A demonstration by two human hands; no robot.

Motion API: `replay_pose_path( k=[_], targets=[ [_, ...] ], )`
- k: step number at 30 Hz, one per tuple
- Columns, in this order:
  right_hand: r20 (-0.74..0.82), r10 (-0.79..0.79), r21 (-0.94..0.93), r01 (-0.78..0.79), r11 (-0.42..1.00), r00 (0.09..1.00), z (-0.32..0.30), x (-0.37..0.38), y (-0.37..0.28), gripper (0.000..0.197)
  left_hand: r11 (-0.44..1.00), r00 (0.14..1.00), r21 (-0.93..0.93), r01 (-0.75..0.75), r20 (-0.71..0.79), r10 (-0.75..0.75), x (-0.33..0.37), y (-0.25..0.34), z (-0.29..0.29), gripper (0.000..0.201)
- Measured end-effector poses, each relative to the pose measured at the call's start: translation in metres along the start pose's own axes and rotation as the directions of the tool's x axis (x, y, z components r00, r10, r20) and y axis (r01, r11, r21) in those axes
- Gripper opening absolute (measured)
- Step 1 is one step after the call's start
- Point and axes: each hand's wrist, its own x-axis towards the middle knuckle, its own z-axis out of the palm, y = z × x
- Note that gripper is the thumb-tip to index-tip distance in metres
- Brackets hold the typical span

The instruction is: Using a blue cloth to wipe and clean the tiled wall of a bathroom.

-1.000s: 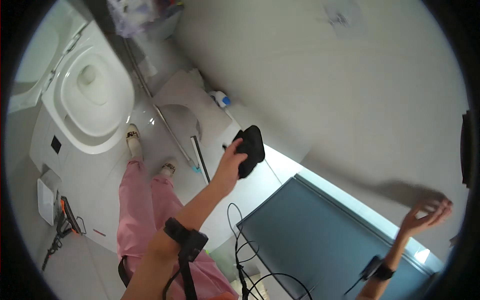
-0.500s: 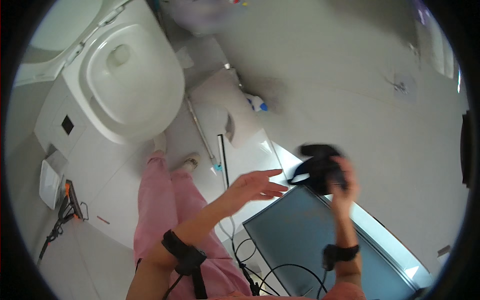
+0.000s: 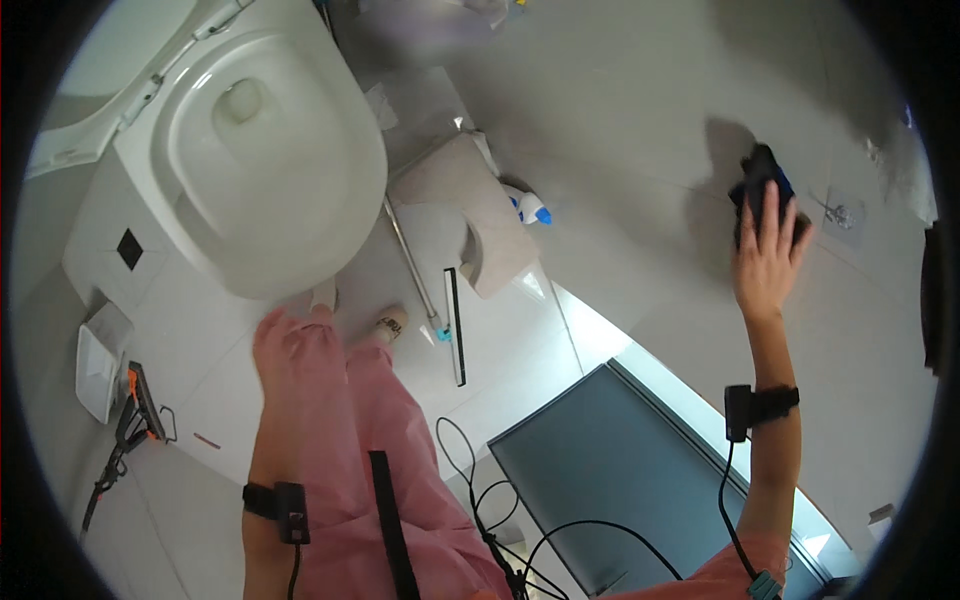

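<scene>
Against the pale wall at the right, my right hand (image 3: 765,265) presses a dark cloth (image 3: 762,195), its fingers stretched over the bunched fabric. Just right of the cloth is a small metal wall hook (image 3: 838,213) on a clear backing. My left arm hangs down at the lower left along my pink trousers (image 3: 385,400). My left hand (image 3: 277,345) seems to rest near my knee; it is blurred against the pink fabric, and its fingers cannot be made out.
A white toilet (image 3: 265,170) with its lid up fills the upper left. Near my feet are a floor squeegee (image 3: 455,325), a beige curved stool (image 3: 480,215) and a blue-capped bottle (image 3: 533,210). A grey-blue door (image 3: 600,470) stands lower right; black cables (image 3: 590,525) hang before it.
My right hand has moved up and right with the dark cloth, now against the wall beside the hook. My left hand has drawn back from near the cloth down to my knee.
</scene>
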Motion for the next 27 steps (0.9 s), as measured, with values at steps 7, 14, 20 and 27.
replay_pose_path(
  k=[7, 14, 20, 27],
  targets=[
    [0.071, -0.317, 0.107, 0.308, 0.945, 0.946, 0.074, 0.064, -0.107, 0.034, 0.998, 0.99, -0.038, -0.052, -0.133, 0.047, 0.037, -0.015, -0.03, 0.036],
    [0.267, -0.593, 0.197, 0.559, 0.805, 0.76, 0.154, -0.061, -0.173, 0.036, 0.999, 0.996, -0.005, -0.045, -0.081, 0.045, 0.054, -0.025, -0.071, 0.04],
    [0.252, -0.423, 0.292, 0.349, 0.891, 0.87, 0.106, -0.076, -0.089, 0.041, 1.0, 0.997, 0.024, 0.009, -0.077, -0.007, 0.046, -0.029, -0.085, 0.037],
    [-0.172, -0.078, -0.062, 0.068, 0.996, 0.982, 0.034, 0.125, -0.09, 0.049, 0.994, 0.997, 0.104, 0.038, -0.069, -0.031, 0.042, -0.041, -0.063, 0.036]
  ],
)
